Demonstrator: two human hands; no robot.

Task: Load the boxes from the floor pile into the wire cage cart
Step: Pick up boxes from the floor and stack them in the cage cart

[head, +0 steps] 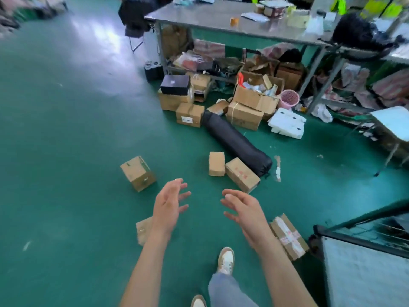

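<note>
left hand and right hand: apart, fingers spread, holding nothing, above the green floor. cardboard boxes lie scattered there; a taped box lies just beside the wire cage cart.

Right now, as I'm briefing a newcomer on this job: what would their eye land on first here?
Two open, empty hands, the left hand and right hand, reach out over the green floor at centre. Near them a tilted box lies to the left, and a taped box sits by the wire cage cart at lower right. Beyond, a black bag leads to a carton pile under the steel table.
</note>
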